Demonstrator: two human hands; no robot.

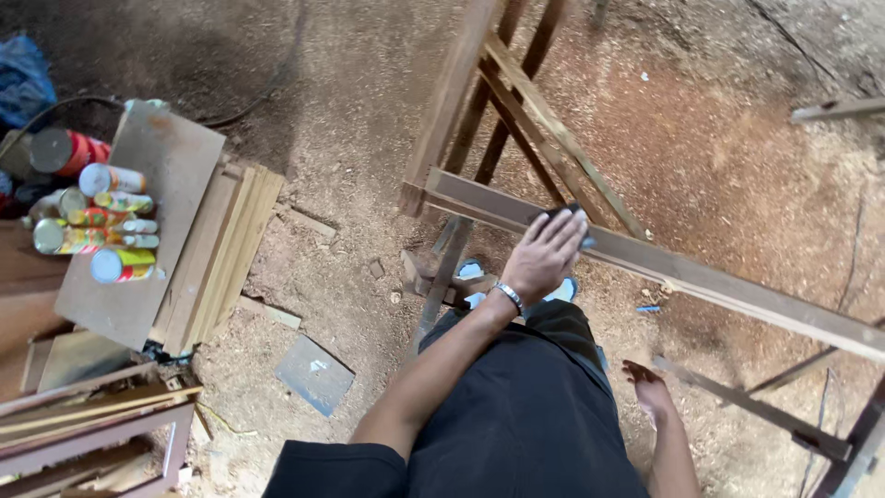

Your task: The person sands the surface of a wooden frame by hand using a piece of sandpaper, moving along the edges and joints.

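My left hand (542, 256), with a metal bracelet on the wrist, lies palm down on a long wooden rail (719, 281) that runs from the middle down to the right. Under its fingers it presses a small dark pad (570, 214) against the rail's top face. The rail belongs to a wooden frame (502, 101) with slanted slats that stands on the sawdust floor. My right hand (649, 387) hangs low beside my black clothing, fingers loosely apart, holding nothing and touching nothing.
Several spray cans (92, 221) lie on a flat board (157, 212) at the left, next to stacked planks (221, 258). A grey metal sheet (314, 374) lies on the floor. More timber (83, 415) sits at the lower left, loose slats (765, 410) at the lower right.
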